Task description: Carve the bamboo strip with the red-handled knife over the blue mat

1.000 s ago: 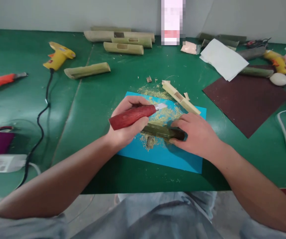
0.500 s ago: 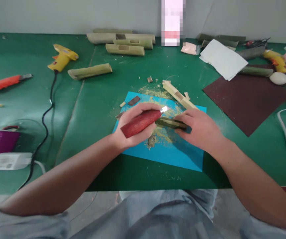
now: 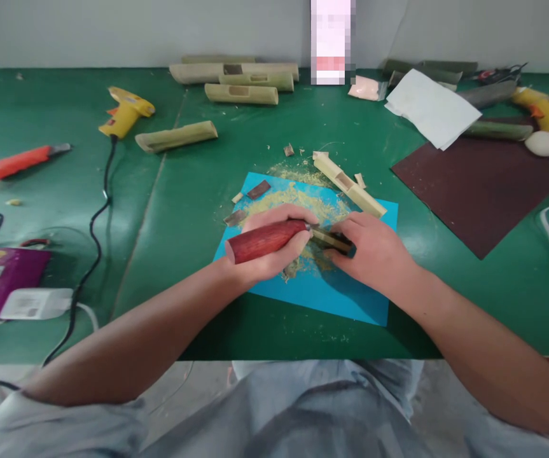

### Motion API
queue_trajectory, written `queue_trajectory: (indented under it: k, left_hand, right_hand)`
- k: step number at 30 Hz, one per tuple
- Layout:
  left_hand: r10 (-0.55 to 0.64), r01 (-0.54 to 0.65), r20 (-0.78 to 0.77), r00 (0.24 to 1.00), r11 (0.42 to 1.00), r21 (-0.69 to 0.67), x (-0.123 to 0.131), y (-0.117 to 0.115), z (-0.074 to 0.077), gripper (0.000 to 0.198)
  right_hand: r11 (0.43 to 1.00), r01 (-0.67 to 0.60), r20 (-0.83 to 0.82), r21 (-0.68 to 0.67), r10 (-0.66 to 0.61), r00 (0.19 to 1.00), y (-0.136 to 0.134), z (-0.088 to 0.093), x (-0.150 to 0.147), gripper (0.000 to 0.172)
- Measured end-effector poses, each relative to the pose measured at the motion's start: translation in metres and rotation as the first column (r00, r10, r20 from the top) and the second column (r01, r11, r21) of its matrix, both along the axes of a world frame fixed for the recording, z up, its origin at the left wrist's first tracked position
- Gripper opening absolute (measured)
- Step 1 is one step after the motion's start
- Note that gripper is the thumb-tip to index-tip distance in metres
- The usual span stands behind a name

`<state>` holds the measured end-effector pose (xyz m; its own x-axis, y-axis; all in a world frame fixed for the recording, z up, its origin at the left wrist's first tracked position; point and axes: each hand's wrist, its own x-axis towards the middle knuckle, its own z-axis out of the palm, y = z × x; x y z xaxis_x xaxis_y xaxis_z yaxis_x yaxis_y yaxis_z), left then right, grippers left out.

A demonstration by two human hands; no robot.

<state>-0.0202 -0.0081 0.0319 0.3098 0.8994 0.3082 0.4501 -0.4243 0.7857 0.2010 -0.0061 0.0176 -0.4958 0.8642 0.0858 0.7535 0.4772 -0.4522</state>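
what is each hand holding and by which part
Left hand: the knife, by its red handle. Right hand: the bamboo piece, by its right end.

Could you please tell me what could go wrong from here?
The red-handled knife in the left hand points toward the right hand; a slip might cut it. The bamboo piece in the right hand could twist under pressure. Loose shavings on the blue sheet could scatter across the green table.
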Motion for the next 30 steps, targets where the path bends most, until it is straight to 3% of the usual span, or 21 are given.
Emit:
queue_trajectory:
  k: [5,12,23,30]
  left_hand:
    - [-0.053,0.052,-0.056,0.997,0.998,-0.023,0.004,0.001,0.001,0.013]
    - [-0.095,0.095,-0.018,0.995,0.995,-0.037,0.003,0.001,-0.003,0.012]
    - [-0.046,0.024,-0.136,0.99,0.987,-0.157,0.005,-0.004,0.008,0.017]
    - [-0.11,0.098,-0.118,0.987,0.99,-0.102,0.012,-0.001,0.01,0.014]
  right_hand:
    - [1.0,-0.006,0.003,0.006,0.006,1.0,0.0,-0.001,-0.001,0.013]
    - [1.0,0.011,0.04,0.004,-0.011,0.999,-0.001,0.001,-0.005,0.017]
    - [0.996,-0.017,0.068,0.092,0.011,0.998,-0.006,-0.001,-0.008,0.015]
    - [0.989,-0.037,0.055,0.142,0.029,0.998,-0.005,-0.007,-0.008,0.01]
